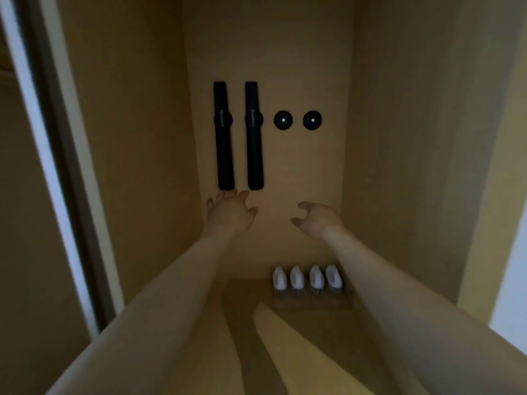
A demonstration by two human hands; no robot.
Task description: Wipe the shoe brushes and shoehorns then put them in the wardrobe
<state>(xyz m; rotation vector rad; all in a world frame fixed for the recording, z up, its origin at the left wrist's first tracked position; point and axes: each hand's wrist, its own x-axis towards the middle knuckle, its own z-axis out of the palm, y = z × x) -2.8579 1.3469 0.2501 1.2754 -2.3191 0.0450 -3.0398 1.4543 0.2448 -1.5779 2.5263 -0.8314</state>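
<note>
Two round black discs sit on the tan back panel, level with each other and a little apart. The left disc lies near the panel's middle. The right disc lies between it and the panel's right edge. Each has a small white dot at its centre.

Low down, a flat wooden block lies against the foot of the back panel, near its right corner.

At the left edge of the view a dark upright frame with white borders runs from top to bottom, slanting. At the lower right edge a pale, bright surface shows beyond the tan side wall.
</note>
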